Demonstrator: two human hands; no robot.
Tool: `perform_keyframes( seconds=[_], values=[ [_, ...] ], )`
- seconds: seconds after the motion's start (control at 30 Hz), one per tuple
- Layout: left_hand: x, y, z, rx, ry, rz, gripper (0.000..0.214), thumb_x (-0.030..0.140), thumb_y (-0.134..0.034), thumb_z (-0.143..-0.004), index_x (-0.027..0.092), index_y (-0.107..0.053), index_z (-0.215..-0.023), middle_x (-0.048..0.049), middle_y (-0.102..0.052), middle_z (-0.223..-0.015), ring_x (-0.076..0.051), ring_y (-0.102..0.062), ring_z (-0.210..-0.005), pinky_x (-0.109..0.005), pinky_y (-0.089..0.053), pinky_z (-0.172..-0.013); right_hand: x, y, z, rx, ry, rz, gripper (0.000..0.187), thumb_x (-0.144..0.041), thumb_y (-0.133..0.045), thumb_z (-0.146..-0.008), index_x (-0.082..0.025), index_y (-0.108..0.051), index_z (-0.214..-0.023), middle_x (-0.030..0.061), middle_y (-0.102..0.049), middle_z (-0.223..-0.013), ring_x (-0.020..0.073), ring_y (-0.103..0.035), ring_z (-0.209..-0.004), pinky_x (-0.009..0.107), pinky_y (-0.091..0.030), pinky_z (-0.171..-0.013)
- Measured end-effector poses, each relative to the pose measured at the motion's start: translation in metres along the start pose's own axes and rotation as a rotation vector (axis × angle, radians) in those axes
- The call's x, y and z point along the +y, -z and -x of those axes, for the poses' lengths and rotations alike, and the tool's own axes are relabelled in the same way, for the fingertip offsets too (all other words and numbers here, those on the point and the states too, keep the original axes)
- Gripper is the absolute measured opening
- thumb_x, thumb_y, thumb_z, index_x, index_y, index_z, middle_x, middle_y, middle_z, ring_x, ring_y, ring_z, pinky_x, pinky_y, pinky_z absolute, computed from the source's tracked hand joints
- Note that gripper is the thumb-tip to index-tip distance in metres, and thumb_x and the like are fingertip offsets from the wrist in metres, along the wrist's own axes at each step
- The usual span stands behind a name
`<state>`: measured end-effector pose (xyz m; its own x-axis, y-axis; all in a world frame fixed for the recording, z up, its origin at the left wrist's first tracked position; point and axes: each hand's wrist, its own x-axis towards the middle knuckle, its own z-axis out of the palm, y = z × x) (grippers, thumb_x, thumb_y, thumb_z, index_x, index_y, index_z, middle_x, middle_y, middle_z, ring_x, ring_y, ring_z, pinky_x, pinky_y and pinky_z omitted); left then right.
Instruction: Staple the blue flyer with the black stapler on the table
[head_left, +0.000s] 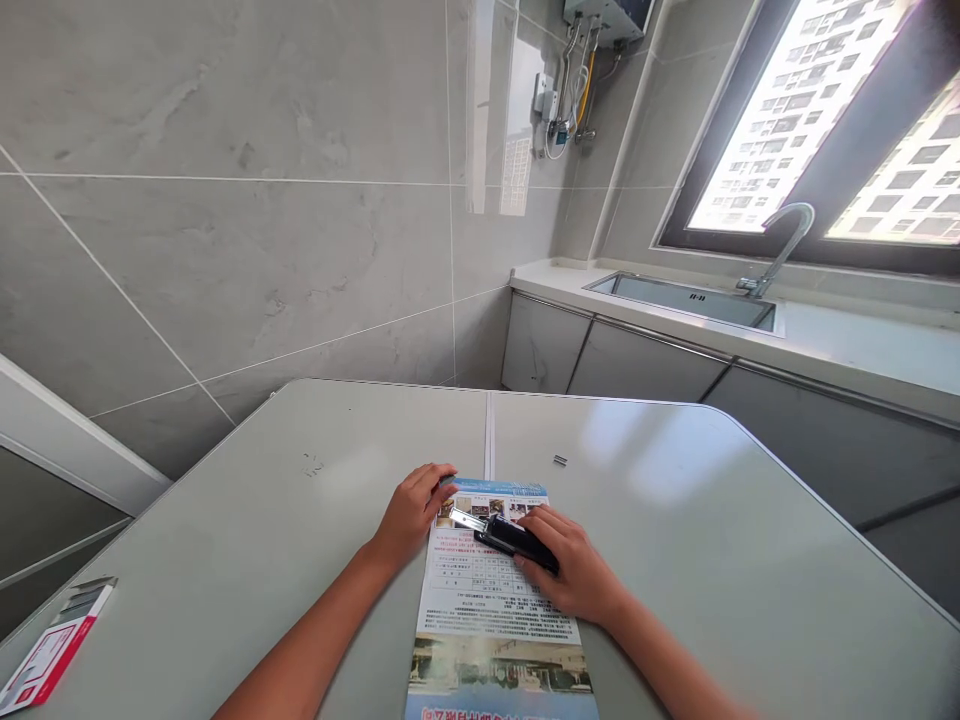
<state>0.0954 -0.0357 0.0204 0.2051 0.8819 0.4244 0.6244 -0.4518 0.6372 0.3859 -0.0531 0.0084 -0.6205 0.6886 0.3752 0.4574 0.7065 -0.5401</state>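
A person's right hand (571, 562) grips a black stapler (516, 540) over a printed leaflet (487, 612) on a desk (300, 530), the left hand (411, 512) pinching a small dark piece (448, 480).

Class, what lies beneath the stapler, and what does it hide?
Beneath the stapler is the leaflet, much of its printed face showing around it. Whatever is printed directly behind the stapler and right hand is covered and cannot be read.

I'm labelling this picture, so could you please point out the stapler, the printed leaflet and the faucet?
Stapler (507, 537): head view, on its black body.
Printed leaflet (491, 606): head view, on its text area.
Faucet (787, 252): head view, on its slanted neck.
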Motion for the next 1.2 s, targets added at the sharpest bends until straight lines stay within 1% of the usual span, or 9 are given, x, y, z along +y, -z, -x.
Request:
perform_keyframes(
  seconds=[0.13, 0.23, 0.3, 0.4, 0.47, 0.6, 0.8, 0.97, 1.2],
  values=[
    [0.0044, -0.0023, 0.0014, -0.026, -0.136, -0.071, 0.016, 0.033, -0.053, -0.105, 0.025, -0.063, -0.115, -0.0034, -0.072, -0.101, -0.02, -0.062, -0.091, -0.036, -0.05, -0.089, -0.0022, -0.0026, -0.0005, -0.001, 0.075, 0.102, 0.025, -0.026, -0.059, -0.094, -0.022, -0.058, -0.119, 0.0112, -0.068, -0.104, 0.0267, -0.061, -0.094, 0.042, -0.05, -0.085],
    [0.0064, -0.0045, 0.0027, -0.033, -0.16, -0.026, 0.025, 0.027, -0.048, -0.107, 0.026, -0.057, -0.13, -0.0052, -0.072, -0.112, -0.02, -0.062, -0.101, -0.036, -0.05, -0.091, -0.0028, -0.0026, -0.0008, 0.019, 0.071, 0.117, 0.025, -0.025, -0.059, -0.094, -0.021, -0.058, -0.119, 0.0119, -0.069, -0.104, 0.0266, -0.062, -0.094, 0.041, -0.05, -0.085],
    [0.0073, -0.0047, 0.0028, -0.048, -0.188, 0.002, 0.028, 0.024, -0.044, -0.108, 0.026, -0.054, -0.135, -0.0054, -0.071, -0.115, -0.019, -0.062, -0.102, -0.035, -0.049, -0.092, -0.0021, -0.0015, -0.0011, 0.033, 0.054, 0.113, 0.023, -0.025, -0.059, -0.095, -0.021, -0.058, -0.117, 0.0117, -0.069, -0.104, 0.0265, -0.062, -0.094, 0.041, -0.05, -0.085],
    [0.0082, -0.0035, 0.0018, -0.101, -0.248, -0.013, 0.022, 0.023, -0.044, -0.108, 0.026, -0.059, -0.124, -0.0044, -0.071, -0.11, -0.019, -0.061, -0.098, -0.036, -0.047, -0.092, 0.0003, 0.0002, -0.0015, 0.046, 0.018, 0.1, 0.02, -0.027, -0.059, -0.096, -0.022, -0.058, -0.115, 0.0108, -0.068, -0.103, 0.0263, -0.061, -0.093, 0.04, -0.05, -0.083],
    [0.0086, -0.0027, 0.0008, -0.121, -0.269, -0.03, 0.019, 0.026, -0.047, -0.108, 0.025, -0.061, -0.12, -0.0053, -0.07, -0.111, -0.02, -0.06, -0.1, -0.037, -0.046, -0.093, 0.0021, 0.0007, -0.0018, 0.051, -0.001, 0.087, 0.02, -0.029, -0.058, -0.096, -0.022, -0.057, -0.114, 0.0104, -0.068, -0.103, 0.0262, -0.061, -0.092, 0.04, -0.049, -0.083],
    [0.0094, -0.0026, 0.0006, -0.121, -0.251, -0.039, 0.017, 0.031, -0.051, -0.106, 0.024, -0.065, -0.113, -0.0065, -0.067, -0.11, -0.02, -0.058, -0.1, -0.036, -0.047, -0.092, 0.0037, 0.0014, -0.0022, 0.036, -0.023, 0.062, 0.021, -0.031, -0.058, -0.097, -0.022, -0.058, -0.116, 0.0113, -0.068, -0.107, 0.0275, -0.06, -0.097, 0.042, -0.049, -0.087],
    [0.0076, -0.0046, 0.0015, -0.162, -0.195, 0.013, 0.017, 0.036, -0.057, -0.103, 0.025, -0.068, -0.11, -0.0034, -0.074, -0.1, -0.019, -0.063, -0.087, -0.037, -0.048, -0.089, 0.0032, 0.0026, -0.0021, 0.028, -0.033, 0.028, 0.025, -0.034, -0.057, -0.098, -0.021, -0.058, -0.12, 0.0123, -0.068, -0.11, 0.0278, -0.06, -0.099, 0.043, -0.049, -0.089],
    [0.0058, -0.0056, -0.0005, -0.209, -0.287, -0.004, 0.012, 0.033, -0.061, -0.101, 0.026, -0.072, -0.102, -0.0019, -0.078, -0.099, -0.02, -0.067, -0.096, -0.038, -0.044, -0.093, 0.004, 0.0029, -0.002, -0.003, -0.039, 0.033, 0.023, -0.033, -0.058, -0.098, -0.02, -0.058, -0.117, 0.0113, -0.067, -0.107, 0.0273, -0.058, -0.098, 0.042, -0.048, -0.088],
    [0.0046, -0.0043, -0.0005, -0.269, -0.267, -0.024, 0.013, 0.033, -0.063, -0.1, 0.025, -0.073, -0.102, -0.0031, -0.079, -0.102, -0.02, -0.068, -0.097, -0.039, -0.042, -0.096, 0.0035, 0.0033, -0.0016, -0.017, -0.026, 0.032, 0.018, -0.033, -0.056, -0.099, -0.02, -0.058, -0.112, 0.0101, -0.066, -0.101, 0.0249, -0.057, -0.092, 0.038, -0.048, -0.082]
  ],
)
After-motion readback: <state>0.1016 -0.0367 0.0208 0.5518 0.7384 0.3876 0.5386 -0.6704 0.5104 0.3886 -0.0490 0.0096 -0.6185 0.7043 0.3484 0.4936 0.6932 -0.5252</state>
